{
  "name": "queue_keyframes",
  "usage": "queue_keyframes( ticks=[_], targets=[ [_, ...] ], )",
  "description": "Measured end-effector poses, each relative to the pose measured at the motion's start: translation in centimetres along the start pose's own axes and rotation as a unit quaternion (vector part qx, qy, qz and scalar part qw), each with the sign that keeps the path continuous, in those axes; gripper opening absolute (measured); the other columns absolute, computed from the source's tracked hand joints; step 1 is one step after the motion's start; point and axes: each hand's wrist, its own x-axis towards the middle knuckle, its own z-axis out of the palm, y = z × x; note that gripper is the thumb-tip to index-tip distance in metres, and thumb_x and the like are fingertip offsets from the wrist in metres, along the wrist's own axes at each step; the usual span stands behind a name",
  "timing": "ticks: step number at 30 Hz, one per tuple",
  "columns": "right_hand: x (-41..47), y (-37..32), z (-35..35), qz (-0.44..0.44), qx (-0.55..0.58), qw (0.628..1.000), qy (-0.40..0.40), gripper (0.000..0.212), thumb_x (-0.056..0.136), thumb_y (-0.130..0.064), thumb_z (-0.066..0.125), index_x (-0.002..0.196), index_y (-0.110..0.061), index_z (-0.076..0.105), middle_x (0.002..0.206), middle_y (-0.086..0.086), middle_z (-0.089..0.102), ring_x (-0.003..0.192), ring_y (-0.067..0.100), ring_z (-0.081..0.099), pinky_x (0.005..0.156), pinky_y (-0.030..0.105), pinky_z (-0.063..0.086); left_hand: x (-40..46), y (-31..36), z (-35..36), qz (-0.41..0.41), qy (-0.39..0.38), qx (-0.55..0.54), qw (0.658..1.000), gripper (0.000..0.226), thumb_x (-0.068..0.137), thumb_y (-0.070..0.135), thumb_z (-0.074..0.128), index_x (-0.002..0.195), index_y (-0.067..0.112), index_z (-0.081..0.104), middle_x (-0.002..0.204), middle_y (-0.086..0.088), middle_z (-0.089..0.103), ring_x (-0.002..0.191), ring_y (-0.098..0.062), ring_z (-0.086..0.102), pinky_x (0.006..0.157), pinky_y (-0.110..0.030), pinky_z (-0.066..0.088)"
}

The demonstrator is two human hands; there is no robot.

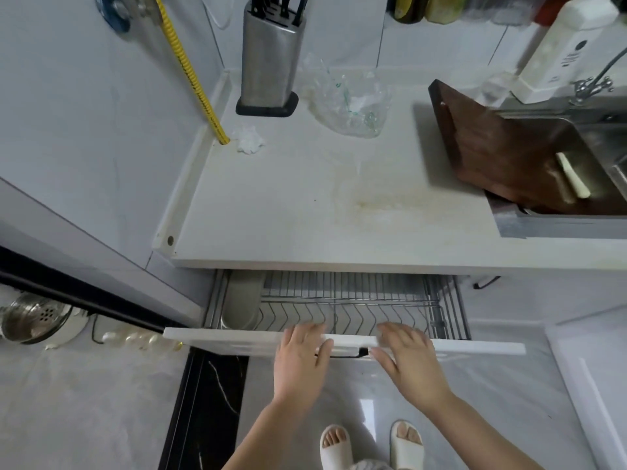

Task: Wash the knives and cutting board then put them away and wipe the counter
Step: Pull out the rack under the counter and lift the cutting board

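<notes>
A dark wooden cutting board (502,154) leans tilted over the edge of the steel sink (604,144) at the right, with a pale strip lying on its lower end. A steel knife block (268,59) with several black-handled knives stands at the back of the white counter (288,205). Below the counter a drawer (475,347) with a wire dish rack (356,307) is pulled partly out. My left hand (298,361) and my right hand (407,357) rest with straight fingers on the top edge of the drawer front, on either side of its dark handle.
A crumpled clear plastic bag (353,103) and a white paper wad (251,140) lie on the counter, which has a yellowish stain (383,201). A yellow hose (190,69) runs down the left wall. A white bottle (566,52) stands behind the sink. A steel pot (34,320) sits on the floor at left.
</notes>
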Motion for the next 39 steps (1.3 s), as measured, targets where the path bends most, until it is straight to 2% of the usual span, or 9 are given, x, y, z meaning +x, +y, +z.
queue_keyframes(
  ticks=[3,6,10,12,15,17,24,32,39],
  targets=[
    [-1.3,1.0,0.6,0.032,-0.009,0.995,-0.096,0.108,0.064,-0.075,-0.026,0.142,-0.031,0.034,0.145,-0.012,0.04,0.137,0.011,0.031,0.117,0.042,0.008,0.1,0.6,0.4,-0.006,-0.089,0.051,0.995,0.043,0.097,0.041,0.037,0.139,0.032,0.043,0.144,0.011,0.042,0.136,-0.013,0.029,0.117,-0.033,0.016],
    [-2.6,0.9,1.2,0.05,-0.007,0.993,-0.102,0.129,0.046,-0.074,-0.043,0.14,-0.036,0.037,0.138,-0.017,0.047,0.131,0.008,0.036,0.116,0.037,0.008,-1.1,0.0,1.0,-0.01,-0.139,0.104,0.985,0.039,0.098,0.04,0.034,0.135,0.035,0.047,0.137,0.013,0.05,0.134,-0.01,0.034,0.119,-0.035,0.0],
    [-4.4,0.7,1.9,0.061,0.02,0.995,-0.075,0.129,0.048,-0.076,-0.042,0.134,-0.037,0.047,0.131,-0.018,0.054,0.126,0.006,0.043,0.113,0.032,0.014,-3.8,-0.6,1.7,-0.004,-0.128,0.108,0.986,0.038,0.097,0.043,0.038,0.134,0.039,0.047,0.135,0.017,0.051,0.132,-0.007,0.036,0.12,-0.032,0.004],
    [-5.3,0.7,2.2,0.057,0.027,0.995,-0.077,0.12,0.055,-0.079,-0.034,0.13,-0.039,0.051,0.128,-0.021,0.056,0.122,0.005,0.046,0.107,0.028,0.02,-4.6,-0.5,1.7,-0.024,-0.113,0.084,0.99,0.035,0.095,0.045,0.042,0.127,0.04,0.054,0.13,0.018,0.055,0.127,-0.006,0.041,0.118,-0.029,0.01],
    [-6.4,0.7,2.5,0.071,0.037,0.992,-0.093,0.057,0.089,-0.065,0.017,0.126,-0.041,0.055,0.127,-0.021,0.058,0.12,0.005,0.048,0.099,0.028,0.026,-5.8,-0.5,1.8,-0.057,-0.095,0.059,0.992,0.028,0.091,0.047,0.05,0.113,0.04,0.064,0.12,0.019,0.061,0.119,-0.006,0.046,0.11,-0.024,0.018],
    [-7.1,0.7,2.8,0.083,0.057,0.99,-0.1,0.033,0.095,-0.049,0.04,0.121,-0.041,0.059,0.123,-0.02,0.062,0.117,0.007,0.052,0.098,0.03,0.029,-6.5,-0.8,2.0,-0.071,-0.101,0.051,0.991,0.025,0.088,0.048,0.053,0.107,0.041,0.067,0.116,0.02,0.063,0.116,-0.004,0.047,0.104,-0.023,0.021],
    [-8.7,1.3,2.9,0.121,0.164,0.967,-0.153,0.026,0.085,-0.046,0.06,0.107,-0.036,0.07,0.112,-0.018,0.068,0.108,0.001,0.059,0.103,0.026,0.037,-8.3,-1.7,2.2,-0.079,-0.136,0.023,0.987,0.021,0.083,0.048,0.059,0.1,0.041,0.07,0.109,0.023,0.065,0.111,-0.001,0.049,0.093,-0.022,0.023],
    [-10.5,0.6,2.4,0.144,0.179,0.95,-0.212,0.025,0.088,-0.038,0.059,0.109,-0.03,0.069,0.11,-0.013,0.068,0.104,0.005,0.062,0.096,0.023,0.044,-9.0,-0.4,2.3,-0.104,-0.214,0.011,0.971,0.016,0.084,0.044,0.057,0.074,0.034,0.064,0.084,0.011,0.064,0.09,-0.01,0.062,0.082,-0.026,0.042],
    [-11.1,3.7,-1.0,0.174,0.24,0.943,-0.153,0.021,0.094,-0.022,0.05,0.104,-0.022,0.068,0.107,-0.005,0.07,0.096,0.009,0.064,0.084,0.016,0.045,-7.9,5.1,3.0,-0.081,-0.209,-0.035,0.974,0.027,0.091,0.042,0.049,0.109,0.032,0.065,0.107,0.01,0.069,0.093,-0.007,0.063,0.078,-0.02,0.047]
  ],
)
